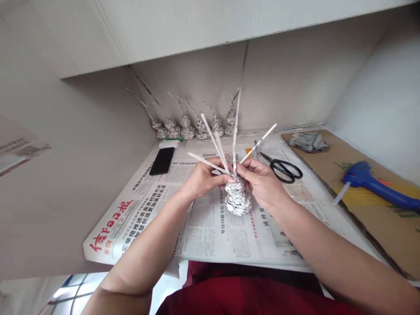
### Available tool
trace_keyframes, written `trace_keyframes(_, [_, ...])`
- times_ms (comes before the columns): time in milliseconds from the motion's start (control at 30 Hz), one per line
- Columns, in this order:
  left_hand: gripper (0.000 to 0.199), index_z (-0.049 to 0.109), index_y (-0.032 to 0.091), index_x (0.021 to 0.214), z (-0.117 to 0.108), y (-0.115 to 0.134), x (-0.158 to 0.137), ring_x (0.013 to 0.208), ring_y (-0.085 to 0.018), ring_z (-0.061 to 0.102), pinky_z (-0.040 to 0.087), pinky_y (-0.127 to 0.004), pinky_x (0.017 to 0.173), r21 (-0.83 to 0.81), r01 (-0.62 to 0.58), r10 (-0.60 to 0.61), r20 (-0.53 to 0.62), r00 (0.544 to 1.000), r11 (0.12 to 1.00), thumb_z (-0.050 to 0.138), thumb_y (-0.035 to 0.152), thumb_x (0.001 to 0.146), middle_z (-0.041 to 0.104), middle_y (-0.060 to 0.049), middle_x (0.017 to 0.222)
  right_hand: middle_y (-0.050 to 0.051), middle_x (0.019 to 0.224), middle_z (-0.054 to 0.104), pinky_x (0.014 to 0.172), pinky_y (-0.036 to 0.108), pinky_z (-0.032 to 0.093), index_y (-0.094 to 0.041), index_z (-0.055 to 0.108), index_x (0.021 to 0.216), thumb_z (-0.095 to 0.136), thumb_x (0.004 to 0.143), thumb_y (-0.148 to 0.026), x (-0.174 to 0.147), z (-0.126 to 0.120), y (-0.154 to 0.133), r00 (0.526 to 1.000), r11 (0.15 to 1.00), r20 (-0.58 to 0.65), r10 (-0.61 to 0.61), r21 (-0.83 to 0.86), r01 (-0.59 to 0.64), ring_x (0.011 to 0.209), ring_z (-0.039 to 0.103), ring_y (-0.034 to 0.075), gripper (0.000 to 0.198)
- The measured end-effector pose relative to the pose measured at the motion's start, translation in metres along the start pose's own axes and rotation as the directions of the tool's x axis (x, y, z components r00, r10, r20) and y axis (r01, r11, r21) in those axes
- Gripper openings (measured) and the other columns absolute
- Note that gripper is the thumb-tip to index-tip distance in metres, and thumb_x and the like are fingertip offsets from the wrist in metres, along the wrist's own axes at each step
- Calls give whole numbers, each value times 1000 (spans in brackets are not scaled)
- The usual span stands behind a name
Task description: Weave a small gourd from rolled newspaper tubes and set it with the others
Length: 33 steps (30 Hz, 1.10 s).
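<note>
A small gourd-shaped piece woven from rolled newspaper strips [239, 202] is held between my two hands over the newspaper-covered table. Several long paper strips [235, 131] fan out from its narrow upper end. My left hand [210, 178] pinches the neck and strip bases from the left, thumb on the weave. From the other side, my right hand [260, 179] grips the neck with thumb and forefinger, close to the strip that slants right. Part of the neck is hidden by my fingers.
Several woven gourds [187, 130] line the back wall. A black phone [162, 161] lies left on the newspaper [200, 227]. Black scissors [285, 169] lie right of my hands. On the cardboard [348, 192] are a blue glue gun [364, 177] and crumpled grey cloth [308, 142]. A shelf [197, 30] overhangs.
</note>
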<state>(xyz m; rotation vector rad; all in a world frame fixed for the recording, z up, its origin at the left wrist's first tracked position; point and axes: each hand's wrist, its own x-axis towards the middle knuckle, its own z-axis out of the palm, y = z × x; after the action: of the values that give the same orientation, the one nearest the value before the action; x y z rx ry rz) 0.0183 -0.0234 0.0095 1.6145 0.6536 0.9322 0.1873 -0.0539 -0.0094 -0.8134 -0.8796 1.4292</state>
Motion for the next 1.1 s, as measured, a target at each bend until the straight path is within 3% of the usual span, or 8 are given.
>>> trace_keyframes(167, [35,68,14,82,-1,-5,2,59,-10,55,50,-22,53,18,1,-1,37,999,1000,87,39,67,62,1,70,-5,65,66,59,26,47,-20,64,68,91,56,-40,3,0,2,1000,1000,-15,17,-9,-17,60,58,11,36])
trace_keyframes(500, [27,70,16,78,-1,-6,3,78,-16,62,52,-30,76,187,-190,181,62,981,964,83,40,73,65,-3,81,-4,69,68,64,28,48,-21,70,72,91,58,-37,1,0,0,1000,1000,10,27,-12,-27,63,60,12,31])
trace_keyframes(733, [26,69,15,79,8,-9,1,79,-17,63,51,-32,80,183,-224,220,42,975,957,82,37,75,68,-3,80,-4,65,64,59,27,45,-20,71,75,85,66,-44,2,-2,-10,977,951,-51,-206,-247,187,58,53,10,29])
trace_keyframes(900, [24,71,16,81,13,-9,-1,81,-18,67,52,-31,81,143,-223,222,20,975,964,82,36,75,73,-4,84,-3,63,64,52,26,41,-19,69,79,84,65,-45,2,-9,-17,998,951,31,-63,-301,70,53,53,10,33])
trace_keyframes(1000, [26,70,16,79,12,-11,0,79,-18,67,53,-32,79,150,-230,234,-12,972,962,84,37,73,73,-4,81,-3,61,63,53,27,42,-19,68,74,82,69,-42,1,-12,-21,992,921,105,-75,-375,109,53,52,10,28])
trace_keyframes(1100, [28,71,17,79,10,-12,0,80,-18,67,54,-33,80,182,-238,244,-12,970,954,84,40,72,72,-4,81,-4,59,61,53,27,42,-20,67,71,82,70,-44,0,-10,-20,990,929,97,-105,-345,133,52,51,10,28])
